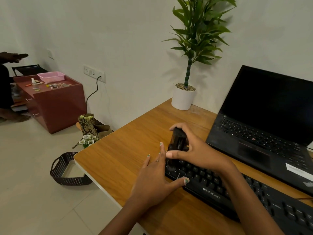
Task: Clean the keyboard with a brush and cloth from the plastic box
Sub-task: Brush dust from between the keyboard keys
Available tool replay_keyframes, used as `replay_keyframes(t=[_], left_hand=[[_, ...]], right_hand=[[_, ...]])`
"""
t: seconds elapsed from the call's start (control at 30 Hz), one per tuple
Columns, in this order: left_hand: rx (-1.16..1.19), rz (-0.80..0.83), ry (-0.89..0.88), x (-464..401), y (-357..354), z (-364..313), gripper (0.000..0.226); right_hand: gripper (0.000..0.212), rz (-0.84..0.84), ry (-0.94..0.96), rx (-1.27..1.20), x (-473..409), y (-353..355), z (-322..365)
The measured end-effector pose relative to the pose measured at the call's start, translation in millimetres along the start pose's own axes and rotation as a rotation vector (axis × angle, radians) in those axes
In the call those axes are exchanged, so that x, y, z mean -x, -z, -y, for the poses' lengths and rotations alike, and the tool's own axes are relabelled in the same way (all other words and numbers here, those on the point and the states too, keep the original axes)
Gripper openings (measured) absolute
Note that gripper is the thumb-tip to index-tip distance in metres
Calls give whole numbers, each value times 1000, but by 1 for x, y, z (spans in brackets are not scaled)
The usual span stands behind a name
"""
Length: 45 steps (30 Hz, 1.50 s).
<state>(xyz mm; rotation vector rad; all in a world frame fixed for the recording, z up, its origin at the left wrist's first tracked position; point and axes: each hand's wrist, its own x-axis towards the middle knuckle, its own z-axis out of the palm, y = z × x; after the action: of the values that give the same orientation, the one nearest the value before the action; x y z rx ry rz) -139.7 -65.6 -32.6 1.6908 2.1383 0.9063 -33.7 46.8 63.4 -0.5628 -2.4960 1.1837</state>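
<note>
Wooden table [128, 150] fills the lower right of the head view, set against a pale wall. Open black laptop [264, 126], screen dark, sits at the right rear of the table. Black keyboard [254, 197], marked ZEBRONICS, lies in front of the laptop, running diagonally from table centre toward the lower right edge of the view. Potted plant [183, 97] in a white pot stands at the rear table corner, well apart from the keyboard.

On the floor to the left: red-brown cabinet [59, 106] by the wall with a pink tray [50, 76] on top; dark woven basket [67, 172] just beside the table's left corner.

Right hand [196, 150] is wrapped around a black brush [177, 139], held upright over the keyboard's far left end; thumb extended to the left, fingers curled over the top. Lower end of the brush appears to meet the keys, though the hand hides the contact.

Left hand [157, 180] lies flat with fingers spread on the table at the keyboard's left end; thumb tip rests against the keyboard's front edge. It holds nothing.
</note>
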Motion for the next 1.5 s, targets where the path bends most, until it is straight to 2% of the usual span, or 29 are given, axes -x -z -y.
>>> replay_keyframes(t=[0.03,0.13,0.17,0.3,0.43,0.53,0.6,0.7,0.73,0.77,0.87,0.9,0.93,1.03,1.07,1.1,1.2,1.23,1.27,1.33,1.4,1.43,1.5], left_hand=[[2,2,2,0,0,0,115],[19,0,1,2,4,-4,117],[24,-2,1,3,4,-5,118],[74,-10,34,5,8,-9,120],[104,-3,14,6,13,-15,119],[104,3,33,5,10,-11,119],[91,6,37,4,9,-9,121],[92,13,16,4,10,-10,121],[91,10,0,4,10,-11,121],[84,10,-4,3,10,-11,120],[76,20,-4,4,11,-11,119],[74,23,0,4,10,-11,119],[72,21,0,4,10,-11,119],[66,23,8,3,10,-10,120],[63,26,10,3,10,-11,120],[58,28,12,3,10,-11,120],[49,24,0,3,10,-10,118],[48,20,-2,3,9,-10,118],[46,17,0,3,9,-9,118],[43,19,10,3,9,-9,118],[40,12,7,3,8,-9,118],[38,12,8,3,8,-8,118],[40,18,9,2,6,-5,118]], right_hand=[[57,21,6,11,1,-1,1],[58,-204,18,188,-3,-8,-2],[58,-229,33,166,-4,-10,-3],[56,-48,22,-44,-1,-5,-3],[56,-257,-9,183,-1,-4,-5],[55,-44,7,6,1,-2,0],[56,8,-4,25,2,1,1],[57,-224,-46,248,0,4,-7],[57,-251,-44,269,2,6,-7],[56,-212,-45,234,3,8,-7],[57,111,-39,11,8,21,-2],[57,148,-42,1,10,23,-2],[56,108,-66,32,9,25,-5],[56,-233,-106,195,6,23,-12],[55,-253,-96,177,7,23,-14],[55,-191,-92,103,8,24,-13],[56,199,-111,-137,15,30,-1],[56,221,-105,-111,15,31,-1],[55,155,-100,-35,12,30,-4],[55,-150,-112,98,7,26,-13],[56,-312,-99,56,5,20,-20],[56,-287,-90,3,5,18,-19],[56,-58,-80,-73,7,19,-12]])
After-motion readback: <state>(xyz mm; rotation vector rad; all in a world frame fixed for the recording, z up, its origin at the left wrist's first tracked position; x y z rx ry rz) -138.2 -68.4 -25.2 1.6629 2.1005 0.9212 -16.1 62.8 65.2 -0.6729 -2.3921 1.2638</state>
